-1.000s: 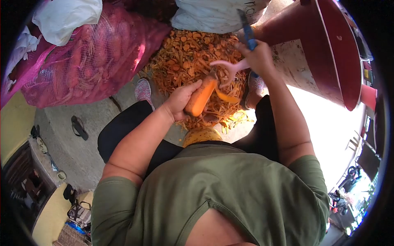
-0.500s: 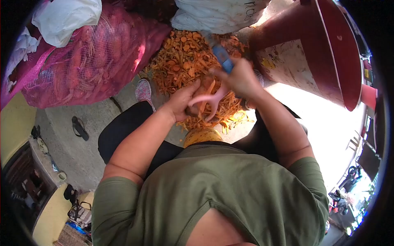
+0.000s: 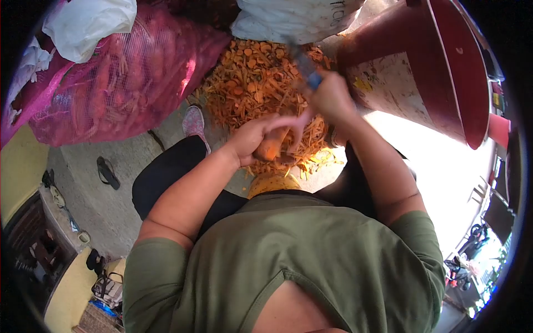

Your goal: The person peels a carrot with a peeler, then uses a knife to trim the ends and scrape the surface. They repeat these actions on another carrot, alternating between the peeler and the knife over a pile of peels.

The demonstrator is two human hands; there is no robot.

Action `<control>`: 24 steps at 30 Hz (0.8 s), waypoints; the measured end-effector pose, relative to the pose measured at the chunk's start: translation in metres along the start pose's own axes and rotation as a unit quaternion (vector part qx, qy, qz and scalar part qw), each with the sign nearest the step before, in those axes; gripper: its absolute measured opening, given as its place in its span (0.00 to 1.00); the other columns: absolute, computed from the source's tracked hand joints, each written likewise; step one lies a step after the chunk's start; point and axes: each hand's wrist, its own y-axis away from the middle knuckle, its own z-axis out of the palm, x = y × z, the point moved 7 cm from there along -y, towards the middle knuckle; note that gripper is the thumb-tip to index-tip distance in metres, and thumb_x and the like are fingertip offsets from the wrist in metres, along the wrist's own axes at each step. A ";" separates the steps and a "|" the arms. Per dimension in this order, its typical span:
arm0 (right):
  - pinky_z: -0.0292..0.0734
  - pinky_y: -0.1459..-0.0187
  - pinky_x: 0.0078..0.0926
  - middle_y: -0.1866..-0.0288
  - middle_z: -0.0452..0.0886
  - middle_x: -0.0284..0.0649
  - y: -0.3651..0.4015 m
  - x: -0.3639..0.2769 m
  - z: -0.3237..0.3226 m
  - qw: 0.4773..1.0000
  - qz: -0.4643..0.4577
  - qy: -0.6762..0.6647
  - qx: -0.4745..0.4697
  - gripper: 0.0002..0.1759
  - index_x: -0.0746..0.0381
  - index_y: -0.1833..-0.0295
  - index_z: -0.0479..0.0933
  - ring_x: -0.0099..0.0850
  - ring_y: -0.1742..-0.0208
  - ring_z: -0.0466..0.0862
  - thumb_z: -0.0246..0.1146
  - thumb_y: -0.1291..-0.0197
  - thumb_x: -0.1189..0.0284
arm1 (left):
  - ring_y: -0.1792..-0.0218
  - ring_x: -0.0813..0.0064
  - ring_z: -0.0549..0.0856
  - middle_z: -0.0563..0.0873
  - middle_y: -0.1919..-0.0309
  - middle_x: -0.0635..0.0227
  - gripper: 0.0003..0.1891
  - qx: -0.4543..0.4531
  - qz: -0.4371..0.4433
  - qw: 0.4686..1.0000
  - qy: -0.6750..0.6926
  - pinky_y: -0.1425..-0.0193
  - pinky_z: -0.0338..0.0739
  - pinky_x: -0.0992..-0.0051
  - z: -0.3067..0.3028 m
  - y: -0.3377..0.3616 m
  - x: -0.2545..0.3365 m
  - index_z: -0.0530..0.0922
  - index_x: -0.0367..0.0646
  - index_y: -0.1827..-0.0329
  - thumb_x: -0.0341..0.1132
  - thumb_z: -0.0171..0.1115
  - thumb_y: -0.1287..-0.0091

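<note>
My left hand [image 3: 249,140] is closed around an orange carrot [image 3: 270,149], its cut or peeled end facing me. My right hand [image 3: 333,99] grips a pink Y-shaped peeler [image 3: 300,126], whose forked head is against or just above the carrot. A blue-handled tool [image 3: 314,81], seemingly a knife, also sticks out of the right hand, its dark far end blurred by motion. Beneath both hands spreads a heap of orange peelings and round carrot slices [image 3: 250,77].
A pink mesh sack [image 3: 127,83] full of carrots stands at left. A white sack [image 3: 288,19] is at the back. At right a large dark red tub [image 3: 388,50] lies tilted. Something yellow [image 3: 272,184] shows between my legs. A slipper [image 3: 107,173] lies on the concrete floor.
My right hand has moved slightly right and toward me with the peeler and blue-handled tool. The carrot in my left hand now shows its orange end more plainly.
</note>
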 end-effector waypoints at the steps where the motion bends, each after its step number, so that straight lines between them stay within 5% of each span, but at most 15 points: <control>1: 0.69 0.72 0.29 0.80 0.75 0.39 -0.018 0.017 -0.017 0.999 0.037 -0.015 0.028 0.20 0.68 0.68 0.76 0.26 0.78 0.72 0.68 0.52 0.59 | 0.60 0.78 0.80 0.77 0.55 0.68 0.19 0.022 -0.038 0.998 0.033 0.65 0.80 0.72 0.008 0.006 0.000 0.68 0.42 0.45 0.45 0.42 0.31; 5: 0.68 0.74 0.28 0.79 0.75 0.37 -0.045 0.045 -0.042 0.995 0.029 -0.064 0.074 0.20 0.67 0.67 0.76 0.24 0.78 0.71 0.67 0.51 0.59 | 0.70 0.80 0.81 0.79 0.65 0.69 0.20 0.070 -0.037 0.997 0.027 0.75 0.80 0.77 0.003 0.011 0.005 0.70 0.41 0.48 0.47 0.43 0.31; 8: 0.68 0.74 0.27 0.80 0.75 0.37 0.010 -0.013 -0.004 0.998 0.008 -0.045 -0.048 0.19 0.67 0.68 0.76 0.23 0.79 0.71 0.66 0.50 0.60 | 0.72 0.79 0.81 0.79 0.67 0.69 0.20 0.080 -0.027 0.996 0.032 0.76 0.80 0.76 -0.005 0.006 0.002 0.70 0.41 0.48 0.48 0.43 0.32; 11: 0.73 0.71 0.30 0.80 0.78 0.44 -0.007 0.008 0.003 0.999 -0.023 0.029 0.006 0.21 0.64 0.66 0.79 0.31 0.77 0.79 0.66 0.52 0.54 | 0.73 0.78 0.81 0.79 0.70 0.69 0.21 0.083 -0.036 0.996 0.017 0.77 0.80 0.75 -0.003 0.003 0.000 0.70 0.42 0.48 0.50 0.43 0.32; 12: 0.73 0.72 0.30 0.79 0.78 0.45 -0.019 0.023 -0.008 0.998 0.052 -0.021 -0.004 0.21 0.64 0.68 0.79 0.32 0.77 0.79 0.66 0.52 0.54 | 0.73 0.78 0.81 0.79 0.70 0.69 0.21 0.076 -0.044 0.996 0.013 0.76 0.80 0.74 0.002 0.007 0.003 0.70 0.42 0.49 0.50 0.43 0.32; 14: 0.72 0.72 0.31 0.79 0.78 0.45 -0.045 0.046 -0.042 0.996 0.051 0.000 0.075 0.21 0.65 0.69 0.78 0.32 0.77 0.79 0.66 0.52 0.55 | 0.73 0.78 0.81 0.79 0.71 0.68 0.21 0.062 -0.051 0.997 0.009 0.76 0.80 0.74 0.001 0.009 0.004 0.70 0.42 0.50 0.50 0.43 0.32; 17: 0.67 0.75 0.26 0.83 0.74 0.37 -0.037 0.037 -0.046 0.995 0.045 -0.042 0.075 0.19 0.65 0.73 0.76 0.23 0.80 0.71 0.65 0.50 0.57 | 0.73 0.77 0.81 0.79 0.71 0.67 0.21 0.047 -0.054 0.997 0.012 0.77 0.80 0.74 -0.008 0.006 0.002 0.71 0.41 0.51 0.50 0.43 0.32; 21: 0.66 0.77 0.26 0.84 0.75 0.38 -0.041 0.046 -0.028 0.996 0.029 -0.022 0.080 0.19 0.65 0.74 0.77 0.26 0.82 0.74 0.65 0.50 0.58 | 0.74 0.76 0.82 0.79 0.71 0.66 0.20 0.052 -0.060 0.997 0.016 0.78 0.79 0.75 0.000 0.009 0.008 0.71 0.41 0.52 0.49 0.44 0.32; 24: 0.72 0.70 0.32 0.80 0.77 0.46 -0.052 0.052 -0.052 0.995 0.040 -0.018 0.089 0.22 0.67 0.75 0.76 0.35 0.77 0.78 0.66 0.51 0.56 | 0.72 0.76 0.82 0.79 0.69 0.66 0.20 0.026 -0.049 0.998 0.013 0.77 0.80 0.74 -0.002 0.010 0.009 0.70 0.40 0.50 0.49 0.44 0.32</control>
